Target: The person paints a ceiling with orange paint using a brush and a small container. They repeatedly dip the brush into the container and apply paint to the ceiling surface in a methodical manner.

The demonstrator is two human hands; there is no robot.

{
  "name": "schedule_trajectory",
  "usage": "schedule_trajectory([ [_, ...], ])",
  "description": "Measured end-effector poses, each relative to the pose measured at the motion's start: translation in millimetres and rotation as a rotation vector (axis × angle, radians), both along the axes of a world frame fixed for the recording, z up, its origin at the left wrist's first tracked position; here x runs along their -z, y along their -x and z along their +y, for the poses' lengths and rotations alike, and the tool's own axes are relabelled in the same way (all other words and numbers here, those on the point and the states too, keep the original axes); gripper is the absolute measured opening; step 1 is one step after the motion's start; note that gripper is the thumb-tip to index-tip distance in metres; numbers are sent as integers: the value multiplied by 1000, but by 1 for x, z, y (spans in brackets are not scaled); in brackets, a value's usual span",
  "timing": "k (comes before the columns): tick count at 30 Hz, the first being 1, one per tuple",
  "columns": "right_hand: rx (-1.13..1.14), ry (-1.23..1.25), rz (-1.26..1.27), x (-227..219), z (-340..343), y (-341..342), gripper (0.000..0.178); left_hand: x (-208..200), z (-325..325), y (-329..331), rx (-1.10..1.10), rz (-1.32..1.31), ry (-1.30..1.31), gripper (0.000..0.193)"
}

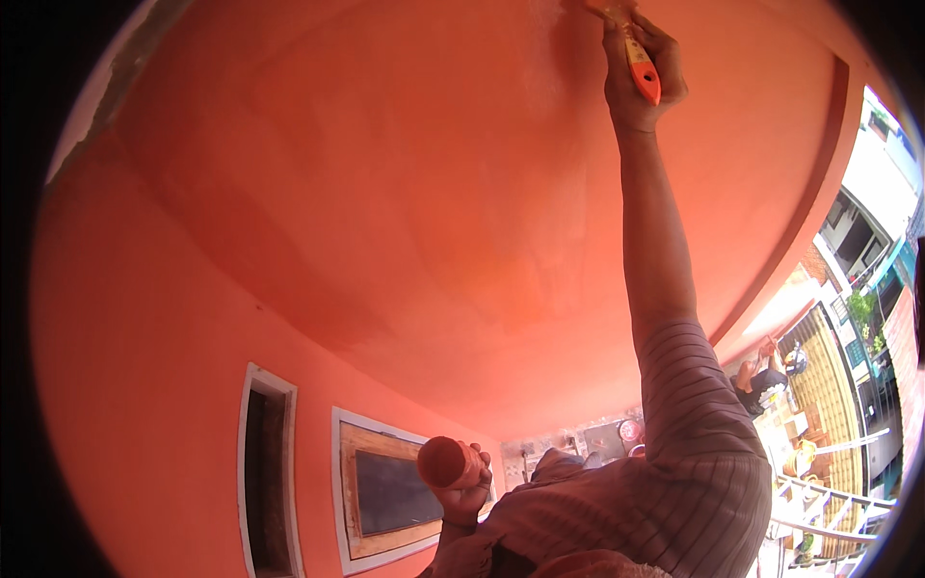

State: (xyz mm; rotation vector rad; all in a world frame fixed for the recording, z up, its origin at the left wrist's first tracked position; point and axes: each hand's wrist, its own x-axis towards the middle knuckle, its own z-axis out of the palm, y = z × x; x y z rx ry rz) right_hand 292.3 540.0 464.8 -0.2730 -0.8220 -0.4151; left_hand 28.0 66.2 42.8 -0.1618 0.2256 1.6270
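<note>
Stretched up high, my right hand (pixel 655 91) grips a paintbrush (pixel 643 72) by its handle, which has an orange-red end. The bristle end is by the ceiling (pixel 414 183) at the top edge of the view and is partly cut off. Coral-orange paint covers the ceiling, with wetter-looking darker patches and a paler streak left of the brush. Lower down, my left hand (pixel 469 494) is wrapped round a paint-stained cup (pixel 446 462), its mouth facing the view. How much paint is inside cannot be made out.
Left of the cup, the coral wall holds a wood-framed window (pixel 395 491) and a narrow opening with a white frame (pixel 289 385). A ceiling-edge beam (pixel 819 193) runs down the right. Beyond it are another person (pixel 761 385) and a pale metal railing (pixel 829 501).
</note>
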Motion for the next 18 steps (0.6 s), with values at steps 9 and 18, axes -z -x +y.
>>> schedule_trajectory([
  [9, 28, 45, -192, 73, -24, -7, 24, 13, 3, 3, 61, -32, -69, 61],
  [18, 122, 278, -392, 195, -70, -19, 28, 13, 1, 7, 80, -16, -61, 62],
])
